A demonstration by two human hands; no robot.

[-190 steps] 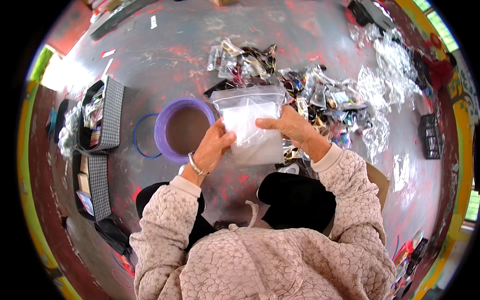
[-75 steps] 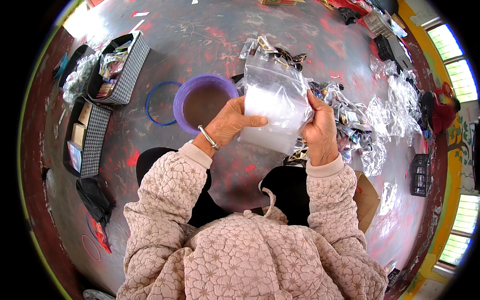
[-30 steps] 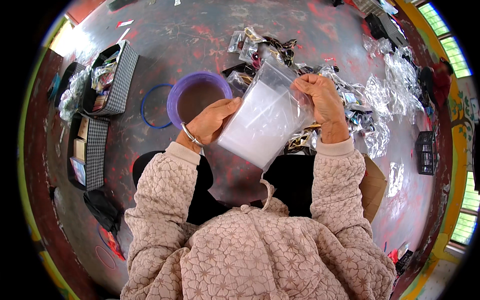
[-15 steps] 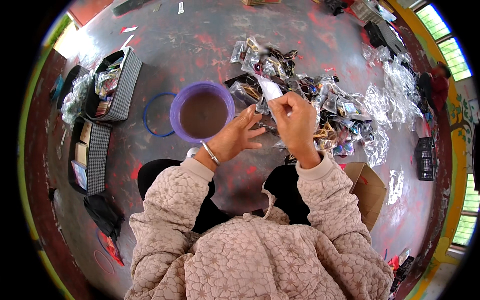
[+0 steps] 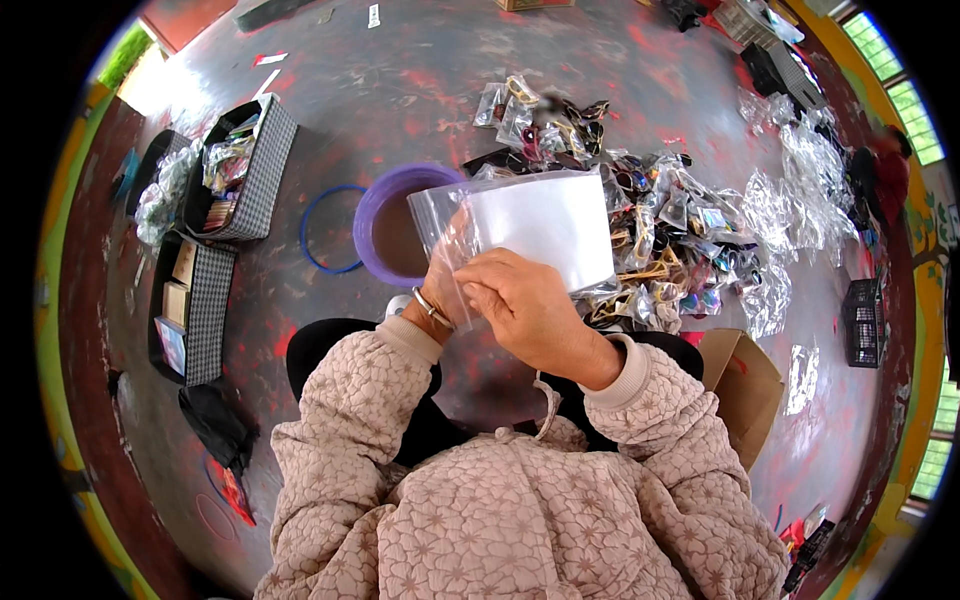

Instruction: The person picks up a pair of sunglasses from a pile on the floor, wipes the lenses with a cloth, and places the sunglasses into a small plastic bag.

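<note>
In front of me, a clear plastic zip bag (image 5: 440,212) with a white sheet (image 5: 548,222) in it lies tilted between my hands, partly over the purple tub. My right hand (image 5: 525,300) is closed, pinching the bag's near edge between thumb and fingers. Behind the clear end is my left hand (image 5: 441,284), a silver bangle at its wrist. Its fingers show dimly through the plastic and hold the bag from below; its thumb is partly hidden by my right hand. Just beyond lies a heap of bagged sunglasses (image 5: 650,210).
The purple tub (image 5: 368,240) stands left, with a blue hoop (image 5: 303,235) beside it. Checkered baskets (image 5: 262,165) hold packets farther left. At right are crumpled clear plastic wrappers (image 5: 790,220), an open cardboard box (image 5: 745,390) and a black crate (image 5: 863,322).
The bag, seen edge-on before in my right hand, is now turned broadside and lowered toward me. My left hand, earlier free with spread fingers, has gone behind it.
</note>
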